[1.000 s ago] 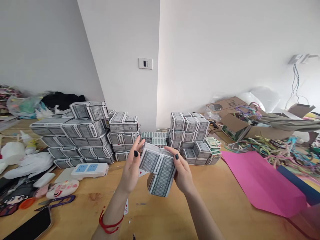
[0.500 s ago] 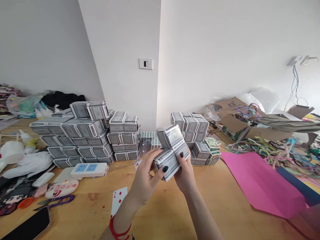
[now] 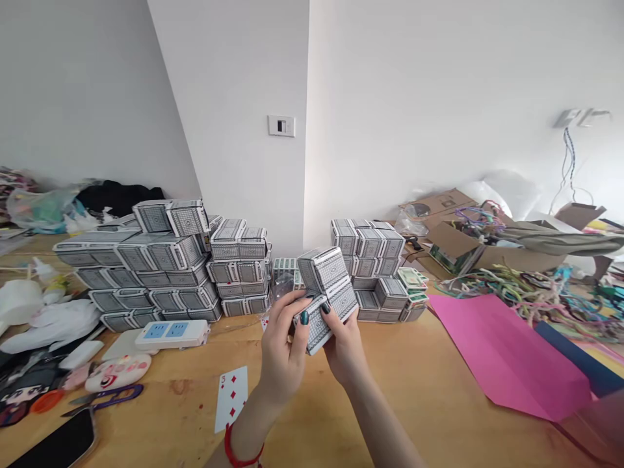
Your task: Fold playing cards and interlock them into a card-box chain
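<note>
A block of joined playing-card cubes (image 3: pixel 332 272), patterned grey and white, is tilted above the table between my hands. My left hand (image 3: pixel 287 331) grips its lower left cube, thumb on the front and fingers behind and over the top. My right hand (image 3: pixel 344 341) closes on its lower right side, with the thumb pressed near the middle seam. Stacks of similar cubes stand behind: a wide stack on the left (image 3: pixel 160 253), a narrower stack (image 3: pixel 240 270) beside it, and a stepped stack (image 3: pixel 373 247) on the right. A three of diamonds card (image 3: pixel 231 396) lies near my left forearm.
A white power strip (image 3: pixel 171 333), purple-handled snips (image 3: pixel 117 395) and a phone (image 3: pixel 58 442) lie on the left. Pink paper (image 3: pixel 507 357) lies on the right, with tangled cords (image 3: pixel 517 292) and an open cardboard box (image 3: pixel 455 247) behind it.
The card-cube block has moved slightly left and lower with both hands. My right thumb has shifted left toward the middle seam. More of the three of diamonds shows.
</note>
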Motion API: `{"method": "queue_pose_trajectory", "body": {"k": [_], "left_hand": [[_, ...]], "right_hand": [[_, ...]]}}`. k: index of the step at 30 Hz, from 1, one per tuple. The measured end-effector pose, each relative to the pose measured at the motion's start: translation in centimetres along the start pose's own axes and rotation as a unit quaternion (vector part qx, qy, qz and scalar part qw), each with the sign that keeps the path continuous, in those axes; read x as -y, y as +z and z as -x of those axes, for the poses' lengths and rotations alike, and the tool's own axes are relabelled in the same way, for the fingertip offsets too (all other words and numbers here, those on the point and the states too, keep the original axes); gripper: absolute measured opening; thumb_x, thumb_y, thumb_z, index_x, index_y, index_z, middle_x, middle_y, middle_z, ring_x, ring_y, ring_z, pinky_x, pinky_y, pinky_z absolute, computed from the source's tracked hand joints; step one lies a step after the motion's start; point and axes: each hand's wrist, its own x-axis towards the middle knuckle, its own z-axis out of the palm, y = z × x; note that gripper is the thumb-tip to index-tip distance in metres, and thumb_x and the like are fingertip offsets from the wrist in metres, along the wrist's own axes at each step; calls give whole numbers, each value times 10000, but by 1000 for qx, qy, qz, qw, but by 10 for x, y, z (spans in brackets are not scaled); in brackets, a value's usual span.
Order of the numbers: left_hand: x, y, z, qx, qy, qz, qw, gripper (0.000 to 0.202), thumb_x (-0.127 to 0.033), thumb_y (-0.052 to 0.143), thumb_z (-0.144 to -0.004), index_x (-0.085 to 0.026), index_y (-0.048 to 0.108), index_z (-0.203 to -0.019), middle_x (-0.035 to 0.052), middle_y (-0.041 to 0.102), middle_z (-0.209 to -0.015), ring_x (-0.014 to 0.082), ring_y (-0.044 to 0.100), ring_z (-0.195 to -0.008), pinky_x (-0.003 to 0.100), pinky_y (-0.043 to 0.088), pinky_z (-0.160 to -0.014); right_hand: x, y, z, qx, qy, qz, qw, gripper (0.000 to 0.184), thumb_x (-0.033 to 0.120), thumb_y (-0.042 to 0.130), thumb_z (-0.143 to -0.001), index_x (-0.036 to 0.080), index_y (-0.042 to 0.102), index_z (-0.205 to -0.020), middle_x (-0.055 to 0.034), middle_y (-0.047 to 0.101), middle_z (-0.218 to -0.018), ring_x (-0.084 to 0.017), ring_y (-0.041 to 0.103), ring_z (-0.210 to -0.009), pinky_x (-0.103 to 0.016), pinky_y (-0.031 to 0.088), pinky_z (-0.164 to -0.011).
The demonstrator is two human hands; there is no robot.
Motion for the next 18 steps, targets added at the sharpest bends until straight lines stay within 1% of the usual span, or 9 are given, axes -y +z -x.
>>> {"method": "queue_pose_trajectory", "body": {"k": [3, 5, 9, 12, 15, 17, 18], "left_hand": [[0, 0, 1, -3, 27, -6, 1000, 253, -163, 407, -826, -216, 549, -1029, 67, 518, -1159, 210, 477, -1085, 383, 394, -916], [-1, 1, 3, -10, 39, -6, 999, 257, -160, 409, -821, -220, 551, -1027, 67, 524, -1159, 215, 483, -1081, 387, 408, -906], [1, 5, 6, -18, 48, -3, 999, 258, -152, 421, -808, -223, 553, -1019, 72, 537, -1143, 220, 498, -1064, 394, 428, -883], [2, 5, 6, -15, 48, -2, 999, 256, -152, 425, -805, -221, 552, -1017, 75, 548, -1123, 219, 506, -1050, 398, 428, -879], [2, 3, 4, 4, 22, 0, 1000, 239, -198, 410, -822, -220, 556, -1010, 80, 545, -1135, 225, 497, -1063, 405, 413, -893], [2, 2, 1, 9, -12, 15, 1000, 239, -239, 400, -836, -221, 557, -1016, 80, 521, -1179, 231, 465, -1109, 409, 377, -931], [2, 1, -1, 2, -35, 30, 999, 244, -260, 397, -842, -222, 552, -1028, 81, 503, -1207, 231, 442, -1137, 405, 357, -951]], "right_hand": [[-4, 1, 1, -4, 1, -7, 1000, 559, 301, 620, -728, 321, 332, -1207, -5, 586, -1086, -181, 577, -963, -347, 492, -800], [-5, 1, 0, -7, -9, -11, 1000, 534, 297, 611, -731, 309, 356, -1201, -9, 592, -1083, -186, 575, -971, -348, 483, -814], [-6, 1, 0, -28, -33, -12, 999, 540, 266, 618, -717, 290, 378, -1199, -14, 604, -1057, -189, 586, -941, -340, 482, -804], [-7, 0, 0, -37, -33, -17, 999, 545, 250, 621, -712, 287, 379, -1199, -13, 608, -1038, -184, 591, -921, -334, 483, -796], [-6, -1, -1, -23, -19, -10, 1000, 525, 266, 624, -711, 299, 386, -1178, -11, 599, -1055, -187, 583, -938, -343, 485, -796], [-3, 0, -1, -3, -6, -7, 1000, 496, 300, 617, -719, 316, 388, -1159, -8, 588, -1071, -189, 577, -943, -352, 496, -776], [0, 0, -2, 11, 0, -6, 1000, 485, 310, 615, -721, 323, 388, -1150, -6, 583, -1075, -187, 576, -940, -356, 500, -766]]}}
